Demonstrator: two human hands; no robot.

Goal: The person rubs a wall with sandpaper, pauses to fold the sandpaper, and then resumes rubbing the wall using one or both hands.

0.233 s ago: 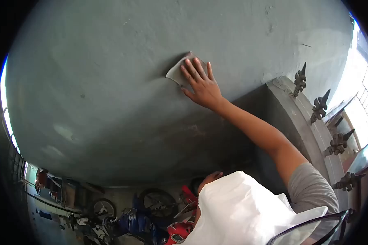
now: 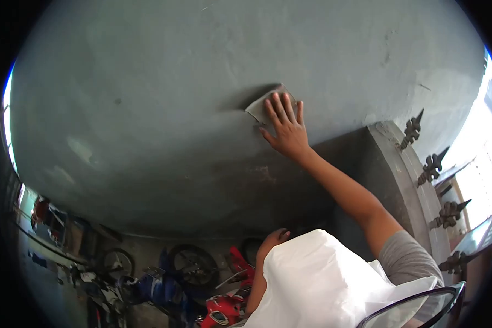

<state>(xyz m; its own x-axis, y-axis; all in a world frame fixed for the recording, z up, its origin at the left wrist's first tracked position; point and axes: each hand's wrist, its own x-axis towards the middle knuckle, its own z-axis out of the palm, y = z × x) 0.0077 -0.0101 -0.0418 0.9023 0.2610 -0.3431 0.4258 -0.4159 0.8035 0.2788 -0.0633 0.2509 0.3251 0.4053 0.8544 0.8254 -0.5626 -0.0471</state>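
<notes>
My right hand [image 2: 288, 131] lies flat with fingers spread on a thin, pale brownish sheet [image 2: 261, 111]. The sheet rests against the grey plastered wall [image 2: 164, 82], its left edge lifted a little and casting a shadow. Low in the view, my left hand [image 2: 274, 239] shows partly beside white cloth [image 2: 322, 279]. Its fingers are mostly hidden, and whether it holds anything cannot be made out.
A concrete ledge [image 2: 396, 158] with dark metal spikes [image 2: 432, 168] runs down the right side. Below are a red motorcycle [image 2: 224, 309], a blue motorcycle [image 2: 164, 290] and other bikes. Dark-rimmed glasses [image 2: 415, 306] show at the lower right.
The view has tilted and shifted. My right hand and the sheet appear farther right and lower in the picture. More of my left hand and forearm shows beside the white cloth.
</notes>
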